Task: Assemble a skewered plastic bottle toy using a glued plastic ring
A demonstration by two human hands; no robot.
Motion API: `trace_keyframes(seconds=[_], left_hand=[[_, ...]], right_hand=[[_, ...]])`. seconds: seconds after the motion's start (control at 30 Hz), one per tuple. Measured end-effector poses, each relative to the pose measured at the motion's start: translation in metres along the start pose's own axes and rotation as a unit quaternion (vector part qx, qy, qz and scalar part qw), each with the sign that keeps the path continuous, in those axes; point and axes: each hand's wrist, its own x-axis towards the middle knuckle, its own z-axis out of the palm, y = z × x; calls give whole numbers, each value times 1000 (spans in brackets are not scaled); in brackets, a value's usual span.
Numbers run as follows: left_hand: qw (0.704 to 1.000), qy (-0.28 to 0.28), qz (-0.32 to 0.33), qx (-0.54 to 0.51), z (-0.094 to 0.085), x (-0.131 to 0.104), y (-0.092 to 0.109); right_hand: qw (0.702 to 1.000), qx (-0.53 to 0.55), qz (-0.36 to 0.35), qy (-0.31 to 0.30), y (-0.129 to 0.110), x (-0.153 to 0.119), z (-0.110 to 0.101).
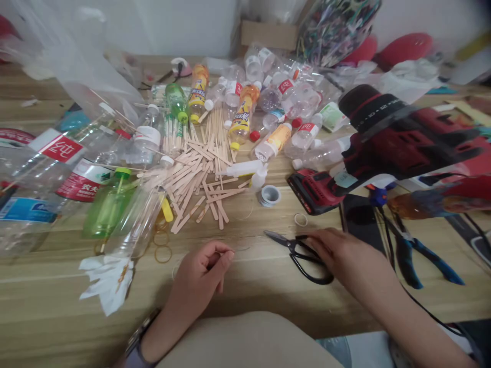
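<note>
My left hand [203, 273] is closed near the front of the table, thumb and forefinger pinched together. A thin strand [242, 249] sticks out from its fingertips to the right; whether it is thread or wire I cannot tell. My right hand [341, 250] has its fingers on the upper handle loop of black-handled scissors [293, 245]. Their blades point left toward my left hand and look closed. A small pale rubber band [301, 220] lies just above the scissors.
Wooden sticks [199, 174] are heaped mid-table, with plastic bottles [284, 97] behind and a green bottle [109, 207] at left. A red power drill [402, 138] stands at right, near pliers [416, 255] and a phone [360, 220]. A tape roll [269, 196] and tissue [109, 281] lie nearer.
</note>
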Motion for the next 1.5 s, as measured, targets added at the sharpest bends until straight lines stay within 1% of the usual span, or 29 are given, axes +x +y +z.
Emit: trace_keyframes(seconds=[0.03,0.1,0.2,0.27,0.3,0.37,0.4,0.43,0.5,0.6,0.7,0.83,0.9,1.0,1.1,1.17,1.33,1.5], left_hand=[[1000,1,4,-3,0,0,0],[1000,3,10,-10,1,-1,1],[1000,7,11,-15,1,-1,2],[1000,13,8,-18,1,0,2],[1000,15,6,-21,1,1,3],[999,14,5,-30,1,2,3],[999,14,5,-37,2,3,3],[999,14,6,-45,2,3,3],[998,16,7,-61,2,5,1],[996,22,10,-81,2,6,-3],[995,34,8,-95,1,8,-7],[991,63,-7,-116,0,13,-12],[989,73,-16,-126,-1,15,-13],[989,69,-11,-129,-2,17,-13],[991,44,13,-123,-3,16,-13],[992,25,24,-121,-3,16,-13],[989,6,15,-146,-3,17,-14],[981,-6,9,-193,-1,19,-17]], right_hand=[[999,-33,9,18,0,6,0],[998,-63,-4,30,2,18,3],[997,-61,-42,20,5,33,7],[997,-63,-51,18,4,37,7],[996,-56,-58,27,0,36,5],[994,3,-88,59,-15,31,-2],[989,57,-109,83,-26,28,-6],[979,123,-134,93,-39,25,-10],[955,230,-157,103,-68,21,-15],[931,319,-145,102,-106,20,-13],[915,359,-129,130,-124,22,-7],[907,361,-108,188,-125,24,-4],[907,356,-112,193,-124,25,-3],[908,366,-128,157,-124,28,0],[908,386,-128,105,-126,31,4],[904,400,-129,81,-127,32,7],[894,424,-133,59,-128,33,8],[896,421,-126,60,-128,33,9]])
